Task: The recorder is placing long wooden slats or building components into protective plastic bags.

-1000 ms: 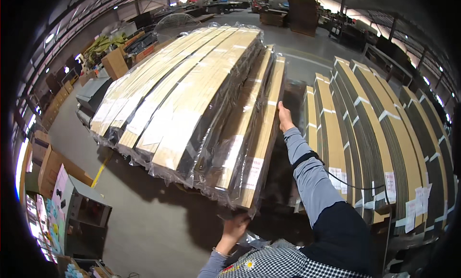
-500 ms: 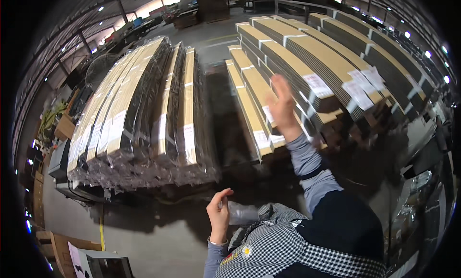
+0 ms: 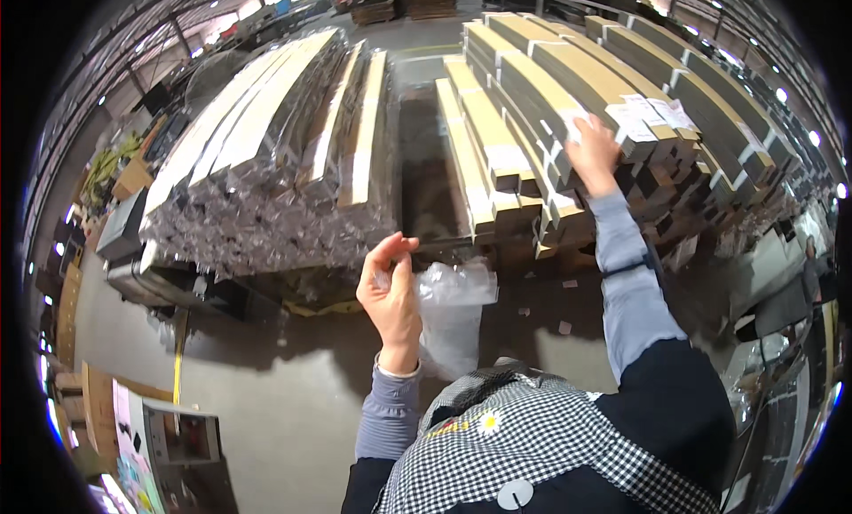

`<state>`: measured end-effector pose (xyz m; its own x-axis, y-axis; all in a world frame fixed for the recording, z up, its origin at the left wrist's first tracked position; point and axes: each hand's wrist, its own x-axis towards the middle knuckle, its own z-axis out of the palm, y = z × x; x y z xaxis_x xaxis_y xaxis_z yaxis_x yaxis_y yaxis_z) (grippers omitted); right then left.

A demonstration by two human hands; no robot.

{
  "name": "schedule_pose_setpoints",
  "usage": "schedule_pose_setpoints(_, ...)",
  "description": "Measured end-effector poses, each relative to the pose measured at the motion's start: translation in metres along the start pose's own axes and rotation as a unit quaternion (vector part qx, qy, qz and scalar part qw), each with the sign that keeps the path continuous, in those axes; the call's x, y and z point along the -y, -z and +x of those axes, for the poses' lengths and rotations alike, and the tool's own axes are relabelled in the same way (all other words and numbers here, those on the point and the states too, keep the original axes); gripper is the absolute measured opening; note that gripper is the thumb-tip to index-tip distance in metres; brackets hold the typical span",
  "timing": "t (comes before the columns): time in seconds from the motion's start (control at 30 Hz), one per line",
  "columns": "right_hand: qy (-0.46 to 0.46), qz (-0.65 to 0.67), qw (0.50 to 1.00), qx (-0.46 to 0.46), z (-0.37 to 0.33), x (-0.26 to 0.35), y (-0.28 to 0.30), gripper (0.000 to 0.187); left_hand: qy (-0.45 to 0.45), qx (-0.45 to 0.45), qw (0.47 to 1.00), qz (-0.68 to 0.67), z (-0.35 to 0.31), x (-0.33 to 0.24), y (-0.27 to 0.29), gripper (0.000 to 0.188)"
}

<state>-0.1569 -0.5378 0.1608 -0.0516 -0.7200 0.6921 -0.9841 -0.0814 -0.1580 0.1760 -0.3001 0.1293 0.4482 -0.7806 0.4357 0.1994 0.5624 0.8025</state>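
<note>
Low in front of me, my left hand [image 3: 390,292] is curled with thumb and fingers closed on a clear plastic bag [image 3: 451,323] that hangs limp beside the wrist. Reaching out to the right, my right hand [image 3: 593,150] has its fingers bent over the near end of a strapped bundle of long cardboard strips [image 3: 532,79]. A white label partly shows under those fingertips. More strapped bundles [image 3: 612,75] lie beside it, with white paper labels [image 3: 641,114] on their near ends. My palm hides part of the gripped bundle's end.
On the left lies a stack of similar strips [image 3: 266,106] wrapped in clear film. A dark gap [image 3: 428,172] separates the two stacks. Small paper scraps [image 3: 565,328] lie on the floor. A grey box-shaped machine [image 3: 182,434] stands at lower left.
My right hand has come down onto a bundle's labelled end. The left hand has risen, with the plastic bag hanging more fully in view. My head view has shifted.
</note>
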Motion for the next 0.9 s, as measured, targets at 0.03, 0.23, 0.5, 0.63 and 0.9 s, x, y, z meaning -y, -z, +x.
schedule_pose_setpoints(0.03,0.006,-0.009,1.0,-0.026,-0.025,-0.004,0.019,0.044,-0.003,-0.011,1.0,-0.011,-0.001,-0.002,-0.001,0.025)
schedule_pose_setpoints(0.23,0.075,0.396,0.915,0.023,-0.148,0.047,0.143,0.023,0.018,-0.011,0.997,-0.068,-0.006,0.007,-0.042,0.023)
schedule_pose_setpoints(0.5,0.022,0.638,0.769,0.029,-0.167,0.037,0.151,0.008,0.016,0.122,0.988,-0.095,-0.031,0.011,-0.134,0.04)
schedule_pose_setpoints(0.63,0.074,0.436,0.893,-0.084,-0.142,0.013,0.166,0.016,0.077,0.168,0.982,-0.03,-0.051,0.021,-0.145,0.019)
schedule_pose_setpoints(0.9,-0.011,0.843,0.519,0.144,-0.139,-0.021,0.162,0.037,0.124,0.222,0.966,-0.052,-0.068,0.055,-0.177,0.026)
